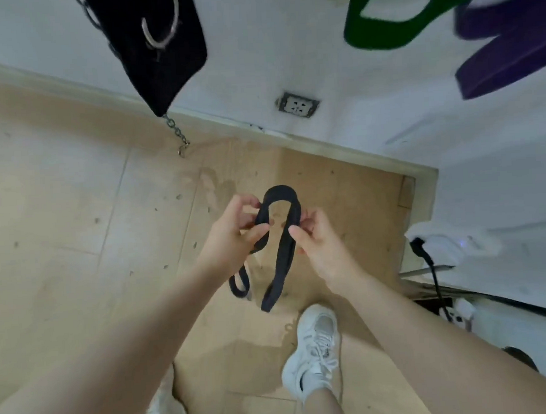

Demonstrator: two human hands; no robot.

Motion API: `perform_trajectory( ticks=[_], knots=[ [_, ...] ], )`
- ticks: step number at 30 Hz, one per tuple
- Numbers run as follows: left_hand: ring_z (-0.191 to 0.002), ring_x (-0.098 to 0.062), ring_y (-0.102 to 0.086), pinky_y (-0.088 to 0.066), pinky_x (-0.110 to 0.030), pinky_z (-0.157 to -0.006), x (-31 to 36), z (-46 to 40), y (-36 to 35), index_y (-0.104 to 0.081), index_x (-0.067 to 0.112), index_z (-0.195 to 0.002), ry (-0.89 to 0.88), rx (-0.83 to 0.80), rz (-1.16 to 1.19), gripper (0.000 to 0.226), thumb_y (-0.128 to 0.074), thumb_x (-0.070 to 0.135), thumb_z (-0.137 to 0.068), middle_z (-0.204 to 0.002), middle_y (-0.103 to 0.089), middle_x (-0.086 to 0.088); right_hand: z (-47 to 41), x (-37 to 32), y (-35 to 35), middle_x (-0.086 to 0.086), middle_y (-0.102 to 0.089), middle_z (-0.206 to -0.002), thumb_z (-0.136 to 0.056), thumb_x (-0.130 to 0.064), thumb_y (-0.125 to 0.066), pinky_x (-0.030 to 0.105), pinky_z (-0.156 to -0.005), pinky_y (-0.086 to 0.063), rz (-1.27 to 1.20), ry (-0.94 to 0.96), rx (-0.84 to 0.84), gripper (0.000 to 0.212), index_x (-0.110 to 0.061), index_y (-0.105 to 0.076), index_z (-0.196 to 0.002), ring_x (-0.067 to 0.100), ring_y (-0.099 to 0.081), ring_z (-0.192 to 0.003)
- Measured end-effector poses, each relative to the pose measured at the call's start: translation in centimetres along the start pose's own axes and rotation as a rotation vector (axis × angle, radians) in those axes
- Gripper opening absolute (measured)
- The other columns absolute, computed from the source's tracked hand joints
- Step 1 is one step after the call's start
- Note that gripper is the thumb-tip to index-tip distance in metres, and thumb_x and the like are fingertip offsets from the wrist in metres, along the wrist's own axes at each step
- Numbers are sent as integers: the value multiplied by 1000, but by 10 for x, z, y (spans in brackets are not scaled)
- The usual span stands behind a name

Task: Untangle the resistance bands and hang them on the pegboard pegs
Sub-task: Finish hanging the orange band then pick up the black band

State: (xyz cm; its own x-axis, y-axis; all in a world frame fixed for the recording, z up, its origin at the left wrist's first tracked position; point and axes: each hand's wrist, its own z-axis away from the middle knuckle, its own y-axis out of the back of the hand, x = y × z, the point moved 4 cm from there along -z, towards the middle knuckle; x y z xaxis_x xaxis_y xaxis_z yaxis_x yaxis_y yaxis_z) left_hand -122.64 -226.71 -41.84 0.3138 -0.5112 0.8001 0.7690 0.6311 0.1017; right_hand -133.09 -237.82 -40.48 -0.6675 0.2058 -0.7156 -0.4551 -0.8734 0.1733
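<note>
A dark navy resistance band (284, 251) arches between my two hands above the floor. My left hand (232, 235) pinches its left strand, and a small loop of band hangs below that hand. My right hand (315, 239) pinches the right strand, whose folded end dangles toward my shoes. High on the white wall hang a green band (379, 30) and a purple band (505, 55). Their pegs are out of view.
A black padded strap (156, 47) with a metal ring and a chain (178, 136) hangs at upper left. A wall socket (297, 104) sits low on the wall. A black cable (429, 267) and clutter lie at the right. My white shoes (312, 348) stand on the wood floor.
</note>
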Motion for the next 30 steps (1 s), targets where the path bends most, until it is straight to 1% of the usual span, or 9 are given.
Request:
perform_trajectory(
  ticks=[2,4,9,12,16,20,24,26,30],
  knots=[
    [-87,-28,-67,-54,-51,-80,39,37,8,-43,46,-75,-49,-60,-50,41,-60,10,-84,-94,-70,-8,46,-34,2,-4,-54,-93,-95,-13,-47,12,-63,-45,-65,9,50,9,-18,-42,-101,8,-52,-78],
    [-79,-23,-64,-51,-36,-70,85,74,18,-38,39,-74,-117,-101,-126,37,-60,11,-85,-88,-69,-3,91,-69,5,-2,-53,-95,-95,-10,-47,10,-59,-44,-77,35,99,11,-16,-42,-104,7,-51,-76],
    [-61,5,-56,-43,-12,-58,208,158,39,-40,30,-76,-260,-166,-109,29,-54,9,-90,-81,-65,10,190,-166,24,-12,-53,-97,-95,-12,-46,14,-73,-40,-129,186,305,14,-18,-42,-107,0,-51,-89],
    [-63,14,-56,-41,-3,-58,274,201,49,-42,30,-78,-406,-189,-106,26,-53,11,-91,-87,-66,9,238,-226,37,-7,-55,-99,-95,-13,-47,10,-74,-41,-151,305,448,13,-19,-42,-105,1,-51,-91],
    [-86,3,-62,-49,-12,-66,358,249,62,-42,34,-80,-571,-184,-119,24,-53,17,-92,-95,-66,11,298,-307,51,-5,-56,-98,-95,-14,-48,2,-74,-41,-192,479,595,10,-23,-45,-99,0,-52,-91],
    [-98,-14,-64,-54,-30,-82,427,284,63,-45,32,-81,-711,-187,-93,20,-56,18,-89,-99,-67,-2,346,-368,70,-6,-56,-95,-94,-14,-50,22,-88,-47,-218,616,683,13,-26,-45,-96,8,-56,-93],
    [-78,-11,-63,-52,-21,-70,478,305,46,-45,31,-87,-807,-180,-117,17,-58,20,-88,-86,-62,1,380,-407,97,-2,-59,-99,-93,-20,-52,38,-89,-53,-196,731,732,16,-35,-47,-93,18,-61,-96],
    [-74,-7,-62,-52,-22,-68,502,313,36,-44,39,-85,-853,-169,-80,24,-58,20,-89,-90,-63,0,395,-425,116,-3,-60,-97,-92,-20,-52,37,-87,-53,-199,802,761,15,-34,-48,-93,14,-60,-93],
    [-94,-17,-65,-53,-40,-90,552,336,18,-45,48,-83,-1012,-115,1,34,-59,16,-87,-96,-65,-5,420,-462,151,-11,-57,-90,-92,-15,-53,24,-79,-48,-196,978,757,16,-30,-48,-93,1,-56,-81]
  ],
)
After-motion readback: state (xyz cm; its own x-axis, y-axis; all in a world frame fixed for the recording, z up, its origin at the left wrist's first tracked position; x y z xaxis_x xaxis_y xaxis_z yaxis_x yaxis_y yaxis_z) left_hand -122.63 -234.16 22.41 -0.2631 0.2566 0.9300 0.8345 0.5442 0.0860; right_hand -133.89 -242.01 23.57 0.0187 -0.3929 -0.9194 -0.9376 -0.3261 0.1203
